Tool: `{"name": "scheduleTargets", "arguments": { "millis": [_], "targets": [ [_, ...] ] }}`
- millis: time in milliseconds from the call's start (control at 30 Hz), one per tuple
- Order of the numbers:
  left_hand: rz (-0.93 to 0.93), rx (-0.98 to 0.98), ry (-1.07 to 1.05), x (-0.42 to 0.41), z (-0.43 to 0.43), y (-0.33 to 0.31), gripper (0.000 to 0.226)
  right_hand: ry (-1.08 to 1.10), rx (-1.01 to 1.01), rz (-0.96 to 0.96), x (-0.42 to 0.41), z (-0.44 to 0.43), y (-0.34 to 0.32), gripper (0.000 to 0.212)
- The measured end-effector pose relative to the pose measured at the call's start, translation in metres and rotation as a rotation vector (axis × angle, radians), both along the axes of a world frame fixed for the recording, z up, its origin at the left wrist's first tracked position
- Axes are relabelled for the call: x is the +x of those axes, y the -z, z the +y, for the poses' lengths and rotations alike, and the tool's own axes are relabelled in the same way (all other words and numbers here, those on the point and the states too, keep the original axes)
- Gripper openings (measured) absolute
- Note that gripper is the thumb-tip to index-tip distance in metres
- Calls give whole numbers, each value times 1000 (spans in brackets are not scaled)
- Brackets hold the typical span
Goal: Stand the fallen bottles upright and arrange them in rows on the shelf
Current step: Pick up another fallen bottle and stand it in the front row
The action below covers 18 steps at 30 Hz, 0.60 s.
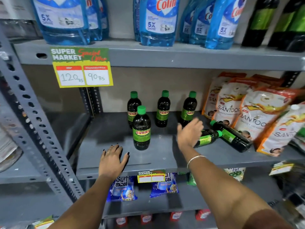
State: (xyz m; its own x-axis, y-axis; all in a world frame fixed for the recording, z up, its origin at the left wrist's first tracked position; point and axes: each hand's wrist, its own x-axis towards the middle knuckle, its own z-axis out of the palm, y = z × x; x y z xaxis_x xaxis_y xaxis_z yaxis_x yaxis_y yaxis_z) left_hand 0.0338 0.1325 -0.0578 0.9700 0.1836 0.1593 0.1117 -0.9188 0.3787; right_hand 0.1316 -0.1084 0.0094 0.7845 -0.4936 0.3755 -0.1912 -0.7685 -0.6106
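Note:
Dark bottles with green caps and green "Sunny" labels stand on the grey middle shelf (107, 129). Three stand in a back row: left (132, 106), middle (163, 109), right (189, 108). One more bottle (142, 129) stands in front of the left one. Two bottles lie on their sides at the right: one (208, 138) just past my right hand, another (231, 135) against the pouches. My right hand (189, 133) hovers with fingers spread over the nearer fallen bottle, holding nothing. Flat on the shelf's front edge rests my left hand (113, 160), empty.
Orange and white Santoor pouches (247, 113) lean at the shelf's right end. Blue Colin bottles (156, 22) fill the shelf above, with a price sign (82, 68) hanging from its edge. Surf Excel packets (123, 189) lie on the shelf below. A perforated grey upright (33, 121) stands left.

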Motion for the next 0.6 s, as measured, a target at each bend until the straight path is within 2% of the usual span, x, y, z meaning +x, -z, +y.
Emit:
{"name": "scheduleTargets", "arguments": {
  "millis": [100,167,300,400,467,600],
  "targets": [
    [16,18,6,-2,-3,3,60,237,279,128,12,-34,-5,85],
    [20,37,2,-3,-4,6,51,326,478,186,19,-53,-3,90],
    [11,27,-16,-5,-5,7,53,336,739,372,32,-76,8,104],
    [22,37,-23,-6,-4,7,60,323,946,377,44,-82,23,113],
    [24,36,-28,-5,-4,9,60,319,991,364,52,-85,31,114],
    [19,37,-37,-5,-4,10,63,289,1046,351,57,-87,33,96]
  ]
}}
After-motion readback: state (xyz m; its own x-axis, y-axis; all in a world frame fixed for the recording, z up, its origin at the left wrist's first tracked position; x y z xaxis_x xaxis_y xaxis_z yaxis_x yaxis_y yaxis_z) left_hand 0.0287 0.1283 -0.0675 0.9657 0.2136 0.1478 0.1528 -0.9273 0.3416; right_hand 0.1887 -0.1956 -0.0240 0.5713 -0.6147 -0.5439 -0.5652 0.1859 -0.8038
